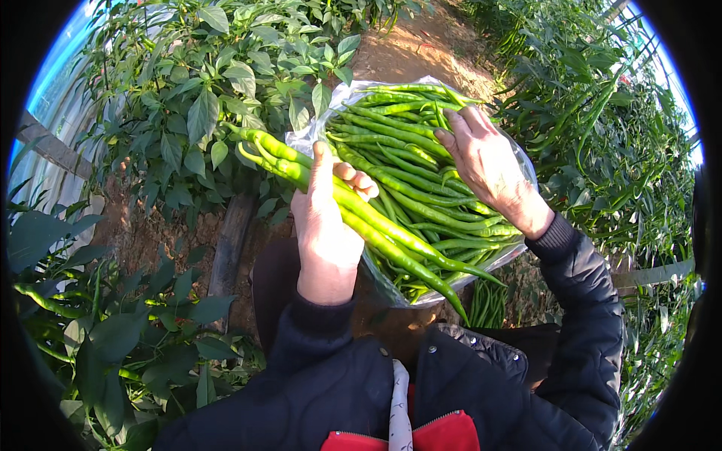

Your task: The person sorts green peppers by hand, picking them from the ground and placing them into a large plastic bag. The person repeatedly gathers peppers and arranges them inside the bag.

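Observation:
A bundle of long green chili peppers [395,231] is gripped in my left hand [330,220], thumb upward, stems pointing up and left. Their tips slant down to the right across a clear plastic bag [530,163]. Many more green peppers [412,169] fill that bag, most lying lengthwise side by side. Over its upper right part is my right hand [485,152], fingers bent and touching the peppers at the top of the pile. Whether a pepper is pinched under those fingers is hidden.
Leafy pepper plants [214,96] rise on the left, and more plants [592,124] stand on the right. A dirt path [406,51] runs ahead. Another pile of green peppers [488,304] lies low beyond the bag's near edge. A dark pipe [231,242] crosses the soil at left.

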Action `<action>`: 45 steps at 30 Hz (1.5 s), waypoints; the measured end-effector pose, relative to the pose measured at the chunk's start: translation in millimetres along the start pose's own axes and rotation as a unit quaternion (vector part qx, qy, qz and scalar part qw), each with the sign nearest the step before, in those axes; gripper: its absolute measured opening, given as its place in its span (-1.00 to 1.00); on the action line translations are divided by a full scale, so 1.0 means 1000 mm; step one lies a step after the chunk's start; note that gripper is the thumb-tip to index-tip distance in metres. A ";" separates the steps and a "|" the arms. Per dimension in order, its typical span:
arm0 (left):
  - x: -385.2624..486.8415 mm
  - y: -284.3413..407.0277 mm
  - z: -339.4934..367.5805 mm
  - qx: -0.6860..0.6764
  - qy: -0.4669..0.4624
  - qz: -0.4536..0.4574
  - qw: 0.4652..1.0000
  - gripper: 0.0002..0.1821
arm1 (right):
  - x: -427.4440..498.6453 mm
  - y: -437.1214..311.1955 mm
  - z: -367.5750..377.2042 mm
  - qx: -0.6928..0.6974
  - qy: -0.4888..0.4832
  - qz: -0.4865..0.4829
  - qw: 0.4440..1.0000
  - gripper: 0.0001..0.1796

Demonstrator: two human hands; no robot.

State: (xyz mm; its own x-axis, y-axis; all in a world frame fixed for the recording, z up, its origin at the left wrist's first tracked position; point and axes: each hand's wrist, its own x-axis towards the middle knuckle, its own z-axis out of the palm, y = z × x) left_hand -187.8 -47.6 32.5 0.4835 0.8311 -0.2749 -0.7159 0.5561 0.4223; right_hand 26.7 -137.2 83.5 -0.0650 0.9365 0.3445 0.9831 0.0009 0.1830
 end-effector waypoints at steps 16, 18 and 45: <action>-0.011 -0.029 -0.007 0.030 -0.162 -0.071 0.984 -0.61 | -0.045 -0.061 -0.041 0.423 -0.225 0.145 0.865 -0.50; -0.017 -0.030 0.002 0.073 -0.114 -0.109 0.985 -0.65 | -0.049 -0.055 -0.045 0.350 -0.214 0.128 0.903 -0.51; -0.005 0.005 -0.018 -0.022 -0.018 -0.019 0.999 -0.80 | -0.017 -0.014 0.000 -0.007 -0.085 -0.018 0.996 -0.70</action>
State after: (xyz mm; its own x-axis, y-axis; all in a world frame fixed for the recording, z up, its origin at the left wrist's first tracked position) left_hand -202.8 -49.4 20.4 0.5282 0.8084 -0.2596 -0.7169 0.5885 0.3739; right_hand 14.4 -153.1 74.9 -0.0688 0.9819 0.1766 0.9780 0.0314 0.2064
